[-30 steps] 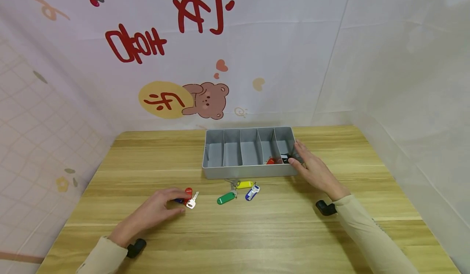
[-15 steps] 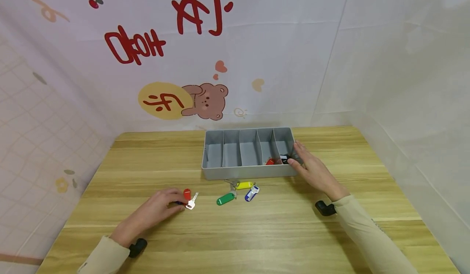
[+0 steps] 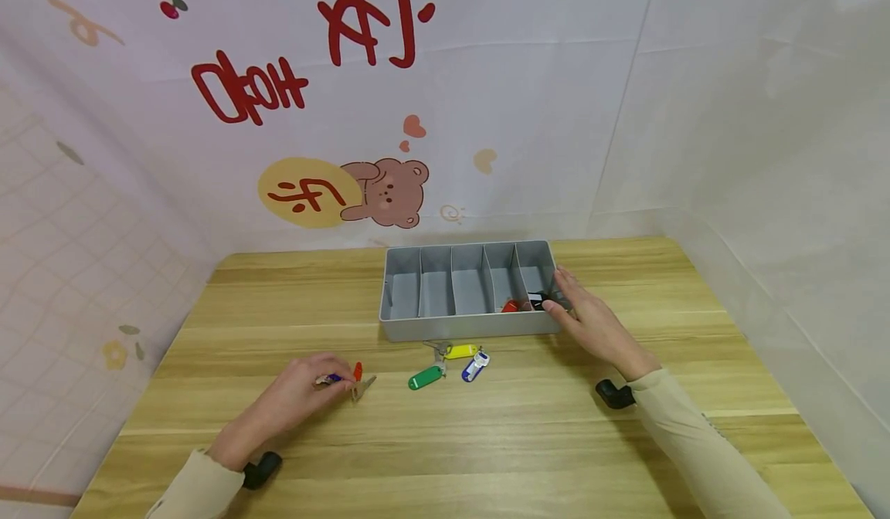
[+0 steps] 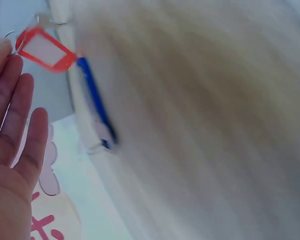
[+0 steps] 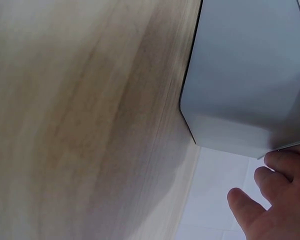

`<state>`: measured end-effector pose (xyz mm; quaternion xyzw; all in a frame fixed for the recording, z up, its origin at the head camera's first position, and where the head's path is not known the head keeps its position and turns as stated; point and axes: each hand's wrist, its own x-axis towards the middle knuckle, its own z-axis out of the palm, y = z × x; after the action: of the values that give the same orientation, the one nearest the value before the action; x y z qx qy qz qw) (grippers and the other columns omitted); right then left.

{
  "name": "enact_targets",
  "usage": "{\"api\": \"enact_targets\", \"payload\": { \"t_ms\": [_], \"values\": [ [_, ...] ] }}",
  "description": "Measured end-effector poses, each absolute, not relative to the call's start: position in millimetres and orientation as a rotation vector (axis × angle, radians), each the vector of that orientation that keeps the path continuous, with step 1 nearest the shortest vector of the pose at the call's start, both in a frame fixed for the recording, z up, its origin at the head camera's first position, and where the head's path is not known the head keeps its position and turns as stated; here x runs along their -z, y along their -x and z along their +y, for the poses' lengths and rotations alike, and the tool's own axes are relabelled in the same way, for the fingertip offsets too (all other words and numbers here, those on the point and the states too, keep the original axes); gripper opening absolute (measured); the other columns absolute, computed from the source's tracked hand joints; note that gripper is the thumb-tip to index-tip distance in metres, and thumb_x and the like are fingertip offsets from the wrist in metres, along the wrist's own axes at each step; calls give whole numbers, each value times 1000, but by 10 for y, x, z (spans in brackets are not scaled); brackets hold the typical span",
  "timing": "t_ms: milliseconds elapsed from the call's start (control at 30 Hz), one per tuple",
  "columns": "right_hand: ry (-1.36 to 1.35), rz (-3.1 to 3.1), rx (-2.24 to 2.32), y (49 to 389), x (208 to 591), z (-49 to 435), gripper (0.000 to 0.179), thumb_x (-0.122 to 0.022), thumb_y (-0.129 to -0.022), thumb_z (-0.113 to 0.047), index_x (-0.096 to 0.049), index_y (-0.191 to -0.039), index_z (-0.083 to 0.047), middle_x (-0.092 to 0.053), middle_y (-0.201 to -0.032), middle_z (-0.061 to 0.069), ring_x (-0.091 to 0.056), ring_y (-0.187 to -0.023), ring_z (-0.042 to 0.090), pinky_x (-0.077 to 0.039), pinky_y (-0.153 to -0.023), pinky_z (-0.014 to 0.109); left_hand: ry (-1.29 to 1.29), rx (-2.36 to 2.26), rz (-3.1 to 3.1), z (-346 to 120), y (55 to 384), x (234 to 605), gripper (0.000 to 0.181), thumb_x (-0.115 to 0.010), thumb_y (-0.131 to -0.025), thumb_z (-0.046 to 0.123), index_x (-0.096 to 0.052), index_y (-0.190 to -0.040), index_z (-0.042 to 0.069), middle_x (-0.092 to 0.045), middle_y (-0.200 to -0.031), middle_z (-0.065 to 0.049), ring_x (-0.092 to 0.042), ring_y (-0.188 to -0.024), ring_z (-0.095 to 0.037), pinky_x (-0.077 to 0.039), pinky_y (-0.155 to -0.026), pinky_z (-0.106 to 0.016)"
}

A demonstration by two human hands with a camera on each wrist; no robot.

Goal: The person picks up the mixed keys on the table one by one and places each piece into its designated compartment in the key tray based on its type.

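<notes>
Finger and thumb of my left hand (image 3: 299, 388) pinch the ring of a red key tag (image 4: 46, 50), lifted above the table at left. Its silver key (image 3: 362, 388) dangles beside it. A blue key tag (image 4: 97, 102) hangs close to the red one; how it is attached is unclear in the blurred left wrist view. My right hand (image 3: 591, 322) holds the right end of a grey divided tray (image 3: 452, 327), thumb over the rim and fingers along the outer wall. Red tags (image 3: 511, 306) and black tags (image 3: 538, 301) lie in its two rightmost compartments.
In front of the tray lie a green key tag (image 3: 426, 378), a yellow key tag (image 3: 460, 351) and another blue key tag (image 3: 476, 366) with keys. All rest on the wooden table (image 3: 445, 442). A printed cloth wall (image 3: 528, 102) rises behind it.
My left hand has taken hold of the red key tag and raised it off the table, the blue tag coming up with it. The right hand has stayed on the tray.
</notes>
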<state>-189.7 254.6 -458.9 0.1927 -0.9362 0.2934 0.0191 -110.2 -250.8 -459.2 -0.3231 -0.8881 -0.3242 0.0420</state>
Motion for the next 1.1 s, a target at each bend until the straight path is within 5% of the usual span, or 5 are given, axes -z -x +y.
{"api": "enact_targets", "payload": {
  "t_ms": [500, 1100],
  "values": [
    [-591, -2909, -918, 1893, 4572, 2541, 76, -52, -109, -43, -24, -162, 5, -19, -170, 19, -21, -155, 40, -24, -120, 61, 841, 1075, -2575, -2061, 1138, 4285, 16, -84, -87, 9, -80, -94, 23, -72, -99, 15, -69, -94, -8, -58, -80, -41],
    [-608, -2872, -932, 1884, 4592, 2540, 74, -53, -109, -40, -25, -161, 6, -21, -168, 23, -22, -154, 42, -25, -118, 62, 824, 1396, -2430, -1331, 1336, 4124, 7, -79, -92, 7, -80, -97, 12, -74, -102, 3, -69, -100, -18, -56, -89, -48]
  ]
}}
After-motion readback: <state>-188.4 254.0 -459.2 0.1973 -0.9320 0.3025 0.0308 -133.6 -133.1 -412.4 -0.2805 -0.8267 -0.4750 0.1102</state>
